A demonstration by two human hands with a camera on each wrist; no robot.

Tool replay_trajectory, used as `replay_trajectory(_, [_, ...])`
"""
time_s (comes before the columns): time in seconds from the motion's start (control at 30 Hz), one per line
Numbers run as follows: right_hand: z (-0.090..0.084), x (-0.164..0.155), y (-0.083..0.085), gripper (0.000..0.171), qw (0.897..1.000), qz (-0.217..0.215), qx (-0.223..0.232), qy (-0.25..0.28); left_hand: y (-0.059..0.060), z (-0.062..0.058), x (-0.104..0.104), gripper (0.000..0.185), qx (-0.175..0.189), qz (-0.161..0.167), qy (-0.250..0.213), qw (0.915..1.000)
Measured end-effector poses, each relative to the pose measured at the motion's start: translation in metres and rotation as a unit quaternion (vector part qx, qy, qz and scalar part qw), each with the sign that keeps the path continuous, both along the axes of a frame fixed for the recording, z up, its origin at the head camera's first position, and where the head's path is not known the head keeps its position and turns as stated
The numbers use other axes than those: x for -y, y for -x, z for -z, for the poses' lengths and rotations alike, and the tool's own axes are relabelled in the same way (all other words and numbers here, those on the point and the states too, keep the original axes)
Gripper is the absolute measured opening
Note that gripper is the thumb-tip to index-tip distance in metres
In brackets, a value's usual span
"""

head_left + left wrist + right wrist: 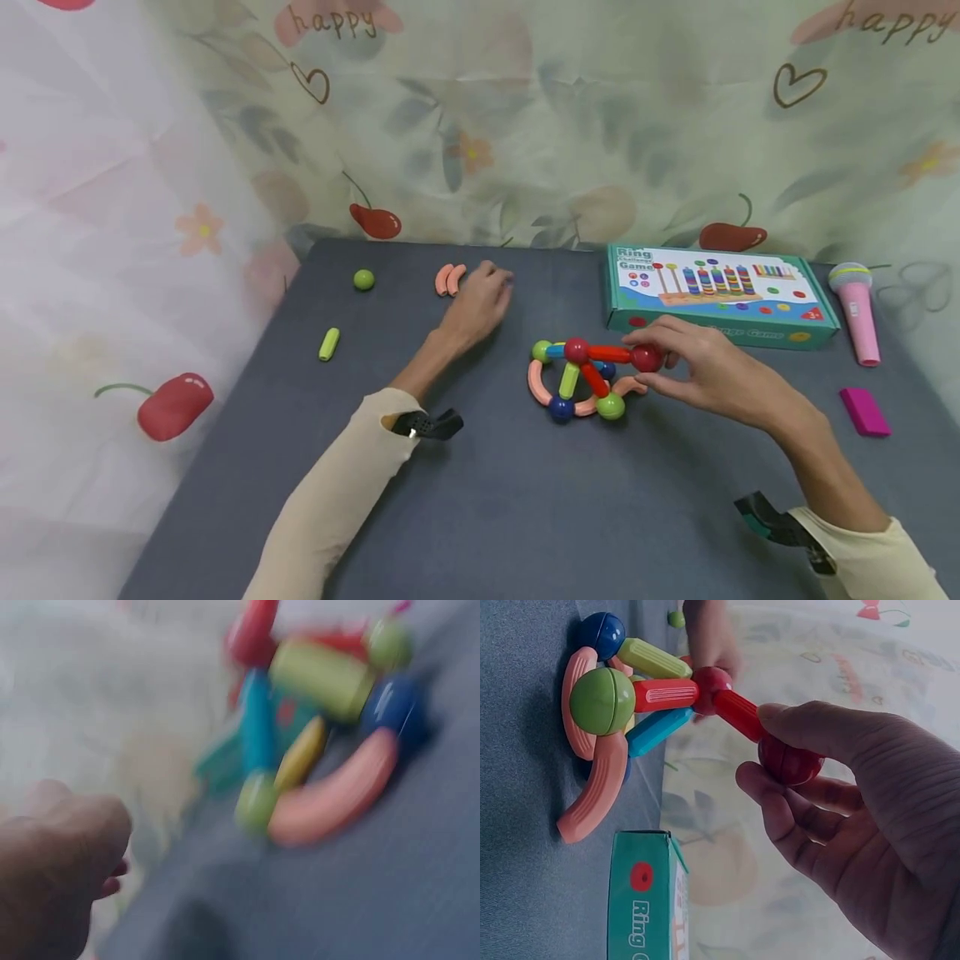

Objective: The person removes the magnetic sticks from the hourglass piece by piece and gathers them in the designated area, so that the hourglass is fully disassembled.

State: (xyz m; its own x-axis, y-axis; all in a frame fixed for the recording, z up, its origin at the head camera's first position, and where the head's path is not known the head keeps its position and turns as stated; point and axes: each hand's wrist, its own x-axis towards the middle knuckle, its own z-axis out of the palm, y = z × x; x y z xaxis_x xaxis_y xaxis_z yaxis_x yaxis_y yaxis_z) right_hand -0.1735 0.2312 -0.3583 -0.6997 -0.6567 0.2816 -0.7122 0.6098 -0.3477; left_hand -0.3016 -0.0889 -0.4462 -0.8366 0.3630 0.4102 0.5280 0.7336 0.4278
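Pinching a red ball [647, 358] between thumb and fingers, the right hand [712, 371] holds one end of the rod-and-ball structure [581, 379], which sits mid-table on the grey table [480, 500], just in front of the game box. The wrist view shows the ball joined to a red rod [737, 712] running up to a second red ball at the apex. The left hand [476, 304] lies farther back, fingers loosely curved and holding nothing, fingertips just beside two salmon curved pieces [450, 279].

Handling, as a judgement: smooth hard plastic, light, stiff in each piece, but the joints look like they would part under a sideways pull. Best hold is on a ball or mid-rod, with the base ring left resting on the table.

Loose nearby: a green ball [363, 279], a yellow-green rod [328, 343], a magenta block [865, 411], a pink toy microphone [855, 310].

Writing: the game box [716, 296] reads "Ring" on top, "Game" on the side and a "3+" mark; the backdrop cloth [525, 117] carries "happy".
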Motion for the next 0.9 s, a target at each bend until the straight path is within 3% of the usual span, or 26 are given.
replay_trajectory(0.1, [0.000, -0.002, -0.001, 0.050, 1.000, -0.004, -0.007, 0.005, -0.031, -0.015, -0.031, 0.028, 0.017, 0.109, -0.028, 0.9935])
replay_trajectory(0.2, [0.000, -0.003, -0.001, 0.051, 1.000, -0.011, -0.010, 0.011, -0.057, -0.027, -0.055, 0.031, 0.003, 0.209, -0.036, 0.9772])
replay_trajectory(0.3, [0.000, -0.003, -0.002, 0.052, 1.000, -0.014, -0.009, 0.013, -0.075, -0.034, -0.069, 0.035, -0.036, 0.263, -0.017, 0.9639])
replay_trajectory(0.4, [-0.002, -0.002, -0.002, 0.054, 1.000, -0.011, -0.011, 0.012, -0.084, -0.037, -0.077, 0.034, -0.076, 0.261, 0.002, 0.9623])
replay_trajectory(0.47, [-0.002, -0.001, -0.003, 0.055, 1.000, -0.004, -0.010, 0.011, -0.087, -0.039, -0.079, 0.034, -0.082, 0.251, 0.004, 0.9645])
replay_trajectory(0.57, [-0.004, 0.001, -0.004, 0.059, 1.000, 0.012, -0.006, 0.020, -0.090, -0.043, -0.081, 0.040, -0.060, 0.251, -0.013, 0.9661])
replay_trajectory(0.73, [-0.003, 0.003, -0.004, 0.063, 0.998, 0.027, -0.019, 0.056, -0.093, -0.048, -0.085, 0.059, -0.018, 0.284, -0.045, 0.9576])
replay_trajectory(0.9, [-0.001, 0.003, -0.003, 0.064, 0.996, 0.028, -0.041, 0.080, -0.093, -0.050, -0.089, 0.053, -0.030, 0.290, -0.060, 0.9547])
